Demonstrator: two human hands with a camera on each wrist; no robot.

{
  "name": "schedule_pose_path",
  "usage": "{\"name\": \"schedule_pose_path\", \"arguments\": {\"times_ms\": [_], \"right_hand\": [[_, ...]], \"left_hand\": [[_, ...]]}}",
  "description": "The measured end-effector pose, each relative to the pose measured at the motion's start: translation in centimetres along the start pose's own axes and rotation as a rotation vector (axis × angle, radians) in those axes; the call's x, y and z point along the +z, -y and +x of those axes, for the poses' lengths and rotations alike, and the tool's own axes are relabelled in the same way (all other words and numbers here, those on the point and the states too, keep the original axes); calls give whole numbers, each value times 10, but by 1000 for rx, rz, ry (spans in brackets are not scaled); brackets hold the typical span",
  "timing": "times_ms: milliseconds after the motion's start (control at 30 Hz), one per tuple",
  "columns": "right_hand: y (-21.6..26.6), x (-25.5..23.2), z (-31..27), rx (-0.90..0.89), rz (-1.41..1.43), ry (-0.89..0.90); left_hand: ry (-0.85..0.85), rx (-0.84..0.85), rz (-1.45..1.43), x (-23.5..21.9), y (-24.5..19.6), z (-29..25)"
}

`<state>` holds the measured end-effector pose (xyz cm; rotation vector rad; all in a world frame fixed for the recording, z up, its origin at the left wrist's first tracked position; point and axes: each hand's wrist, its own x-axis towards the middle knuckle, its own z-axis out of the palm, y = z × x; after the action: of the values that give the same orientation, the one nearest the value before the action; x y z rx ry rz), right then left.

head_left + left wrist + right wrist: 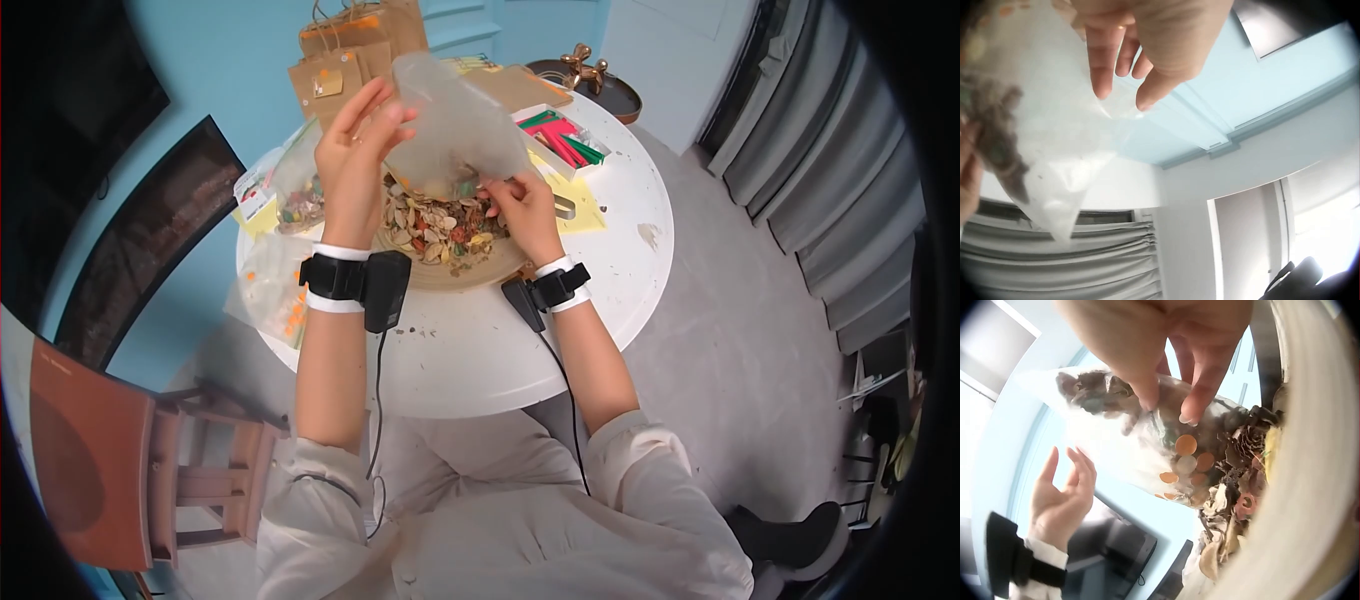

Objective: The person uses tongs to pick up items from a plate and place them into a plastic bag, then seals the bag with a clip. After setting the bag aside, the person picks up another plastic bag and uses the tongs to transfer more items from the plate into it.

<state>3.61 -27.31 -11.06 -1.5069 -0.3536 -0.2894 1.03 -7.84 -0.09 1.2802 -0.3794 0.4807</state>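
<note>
Head view: the clear, crinkled plastic bag (455, 125) is tipped mouth-down over the shallow round wooden tray (470, 275) on the round white bench (560, 340). The left hand (355, 150) pinches the bag's upper corner with its other fingers fanned; the right hand (520, 205) grips the bag's lower edge just above the heap. Most of the dried potpourri of pale petals, leaves and seed pods (440, 225) already lies in the tray; I judge the emptying nearly done, with only a remnant left to shake out

Left wrist view: the left hand (1147, 44) holds a fold of the bag (1054, 144) between thumb and fingertips; a dark clump clings inside it

Right wrist view: the right hand (1166, 350) clamps the bag (1129, 444) with curled fingers; orange discs and brown bits sit near its mouth, touching the potpourri (1235, 481) below
</note>
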Motion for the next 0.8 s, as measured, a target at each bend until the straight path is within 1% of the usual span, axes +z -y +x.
{"name": "schedule_pose_path", "arguments": {"times_ms": [33, 67, 133, 167, 233, 367, 400, 467, 500, 567, 600, 667, 700, 767, 800], "right_hand": [[-2, -3, 4, -3, -4, -13], [-4, -5, 8, -3, -8, -25], [3, -5, 12, 3, 41, -39], [7, -5, 16, 5, 66, -43], [-2, -9, 25, 32, 32, -8], [-3, -13, 30, 113, 36, -10], [-4, -13, 29, 142, 43, -19], [-4, -7, 22, 77, 105, -100], [-2, -5, 19, 43, 135, -141], [1, -4, 13, 17, 41, -127], [4, -5, 13, 4, -7, -118], [11, -7, 11, -48, -3, -116], [12, -8, 11, -76, 1, -116], [13, -12, 14, -186, -48, -147], [13, -14, 14, -238, -73, -160]], "left_hand": [[1, 25, 109, -6, 1, -2], [38, 38, 240, -15, 9, -1], [106, 66, 502, -33, 33, -2], [113, -17, 435, -35, 43, -3], [128, -178, 297, -34, 60, -5], [202, -221, 383, -33, 81, -4], [136, -258, 409, -35, 83, -4], [5, -334, 458, -37, 85, -7], [-24, -282, 355, -35, 86, -9], [-82, -180, 147, -27, 88, -14], [-100, -188, 181, -24, 87, -16], [-135, -200, 251, -20, 84, -21], [-142, -180, 283, -20, 84, -22], [-157, -141, 351, -21, 83, -23], [-134, -81, 430, -22, 81, -23]]}}
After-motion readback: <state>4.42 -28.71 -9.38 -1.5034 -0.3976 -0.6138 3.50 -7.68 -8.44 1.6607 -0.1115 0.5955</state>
